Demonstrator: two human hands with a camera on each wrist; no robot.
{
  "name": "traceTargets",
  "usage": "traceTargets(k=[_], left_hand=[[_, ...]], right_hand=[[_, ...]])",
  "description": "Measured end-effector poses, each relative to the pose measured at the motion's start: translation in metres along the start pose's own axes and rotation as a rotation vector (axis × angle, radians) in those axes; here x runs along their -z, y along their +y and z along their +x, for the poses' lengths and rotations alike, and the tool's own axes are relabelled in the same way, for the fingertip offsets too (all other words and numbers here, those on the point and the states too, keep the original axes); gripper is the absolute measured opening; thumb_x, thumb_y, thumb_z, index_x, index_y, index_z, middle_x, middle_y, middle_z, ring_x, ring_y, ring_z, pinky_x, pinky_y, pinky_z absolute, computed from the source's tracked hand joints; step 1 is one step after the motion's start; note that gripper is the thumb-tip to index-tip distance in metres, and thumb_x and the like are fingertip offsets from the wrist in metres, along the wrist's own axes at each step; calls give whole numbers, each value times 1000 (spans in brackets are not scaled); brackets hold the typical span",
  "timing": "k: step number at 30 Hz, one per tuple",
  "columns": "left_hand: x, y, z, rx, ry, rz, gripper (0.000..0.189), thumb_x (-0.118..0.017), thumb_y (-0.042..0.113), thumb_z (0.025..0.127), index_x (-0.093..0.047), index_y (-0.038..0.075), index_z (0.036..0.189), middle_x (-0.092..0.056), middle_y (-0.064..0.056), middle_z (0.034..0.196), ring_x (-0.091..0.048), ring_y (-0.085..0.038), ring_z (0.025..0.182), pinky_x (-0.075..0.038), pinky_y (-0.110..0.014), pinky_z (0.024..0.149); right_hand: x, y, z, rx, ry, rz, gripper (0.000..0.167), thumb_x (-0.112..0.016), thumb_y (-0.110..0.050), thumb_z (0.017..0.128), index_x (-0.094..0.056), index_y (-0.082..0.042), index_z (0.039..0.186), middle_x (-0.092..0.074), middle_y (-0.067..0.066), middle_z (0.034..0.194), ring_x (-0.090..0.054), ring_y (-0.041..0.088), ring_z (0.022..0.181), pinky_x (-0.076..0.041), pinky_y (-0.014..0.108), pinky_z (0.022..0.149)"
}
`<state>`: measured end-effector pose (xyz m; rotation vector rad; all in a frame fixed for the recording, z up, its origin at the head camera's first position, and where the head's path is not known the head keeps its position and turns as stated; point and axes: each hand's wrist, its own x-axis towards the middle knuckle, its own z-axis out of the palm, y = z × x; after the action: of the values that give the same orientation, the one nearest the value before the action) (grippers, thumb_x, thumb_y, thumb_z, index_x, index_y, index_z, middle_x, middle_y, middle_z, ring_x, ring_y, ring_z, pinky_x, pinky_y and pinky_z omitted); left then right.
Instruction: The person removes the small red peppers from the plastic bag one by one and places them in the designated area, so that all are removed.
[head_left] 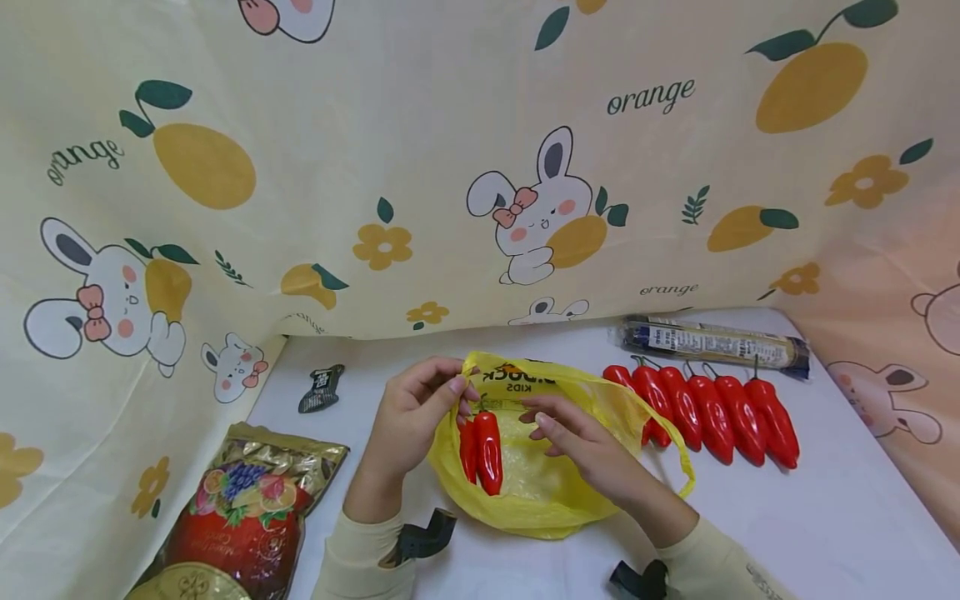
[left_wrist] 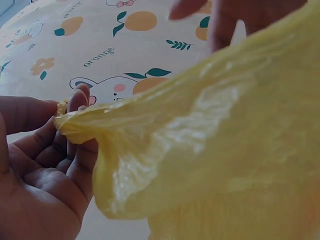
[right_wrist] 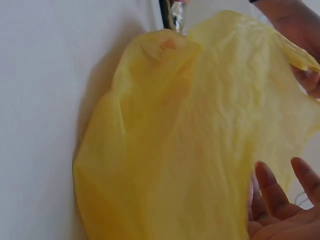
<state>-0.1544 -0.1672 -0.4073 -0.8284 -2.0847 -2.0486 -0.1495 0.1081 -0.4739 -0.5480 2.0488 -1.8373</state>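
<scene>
A yellow plastic bag [head_left: 555, 500] lies spread with its mouth open in the head view. Its left rim is pinched between the thumb and fingers of my left hand [head_left: 412, 417]; the left wrist view shows the gathered plastic [left_wrist: 80, 122] there. Two glossy red chili peppers [head_left: 489, 454] are inside the bag, on its left side. Over the bag's mouth is my right hand [head_left: 588, 450], fingers loosely bent and holding nothing. In the right wrist view its spread fingers [right_wrist: 272, 187] are beside the yellow plastic. A row of several more red peppers [head_left: 712, 417] lies right of the bag, partly behind it.
A long dark packet [head_left: 716, 343] lies behind the pepper row. At the left are a small black wrapped packet [head_left: 321, 388] and a large red and gold pouch [head_left: 240, 517]. A printed cloth [head_left: 435, 167] hangs behind the white table [head_left: 847, 517].
</scene>
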Motion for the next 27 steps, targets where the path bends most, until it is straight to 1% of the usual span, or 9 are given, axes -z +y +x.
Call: traceTargets(k=[4, 8, 10, 12, 16, 19, 22, 25, 27], left_hand=[[0, 0, 0, 1, 4, 3, 17, -58, -6, 107, -67, -11, 121, -71, -21, 98, -67, -25, 83, -63, -28, 77], [1, 0, 0, -7, 1, 2, 18, -58, -6, 107, -67, -12, 121, -70, -22, 98, -67, -25, 83, -63, -28, 77], [1, 0, 0, -11, -1, 2, 18, -58, -6, 107, -67, -12, 121, -70, -22, 98, -67, -25, 82, -63, -28, 77], [1, 0, 0, -13, -2, 3, 18, -58, -6, 107, -66, -13, 121, -71, -21, 98, -66, -25, 82, -63, -28, 77], [1, 0, 0, -14, -4, 3, 19, -58, -6, 107, -66, -14, 121, -71, -21, 98, -66, -25, 81, -63, -28, 76], [1, 0, 0, -14, -5, 1, 18, -57, -5, 107, -67, -13, 121, -71, -21, 98, -66, -25, 82, -63, -28, 76], [1, 0, 0, -12, -5, -2, 18, -57, -5, 108, -67, -11, 121, -71, -21, 98, -66, -25, 82, -63, -28, 76], [1, 0, 0, -11, -4, 0, 18, -57, -5, 108, -67, -13, 122, -71, -21, 98, -66, -25, 82, -63, -27, 76], [1, 0, 0, -12, -4, 1, 19, -57, -5, 107, -66, -14, 122, -71, -21, 98, -66, -25, 82, -62, -27, 77]], right_hand=[[-11, 6, 11, -17, -10, -21, 44, -51, -33, 117, -54, -13, 157, -56, 18, 149, -53, 51, 132, -49, 64, 105], [-20, 11, 20, -49, -16, -94, 47, -56, -37, 115, -56, -16, 157, -57, 15, 148, -54, 43, 128, -52, 57, 102], [-23, 14, 24, -49, -33, -132, 49, -58, -38, 114, -56, -15, 157, -56, 13, 149, -54, 38, 127, -50, 53, 101], [-25, 15, 28, -51, -57, -168, 50, -59, -37, 114, -56, -13, 157, -56, 12, 152, -53, 35, 130, -49, 52, 103], [-27, 17, 34, -62, -116, -208, 50, -64, -37, 111, -60, -15, 156, -54, 8, 155, -48, 35, 138, -47, 54, 108], [-28, 19, 38, -100, -147, -237, 50, -69, -38, 108, -63, -18, 154, -55, 8, 149, -50, 35, 133, -51, 53, 103], [-29, 21, 39, -147, -161, -282, 52, -74, -38, 105, -65, -20, 153, -56, 9, 137, -52, 32, 122, -54, 49, 95], [-31, 22, 41, -187, -165, -336, 56, -77, -40, 103, -65, -22, 154, -54, 9, 128, -52, 29, 113, -52, 44, 88], [-32, 23, 42, -202, -164, -367, 57, -79, -40, 101, -65, -23, 154, -54, 9, 123, -52, 29, 110, -52, 43, 86]])
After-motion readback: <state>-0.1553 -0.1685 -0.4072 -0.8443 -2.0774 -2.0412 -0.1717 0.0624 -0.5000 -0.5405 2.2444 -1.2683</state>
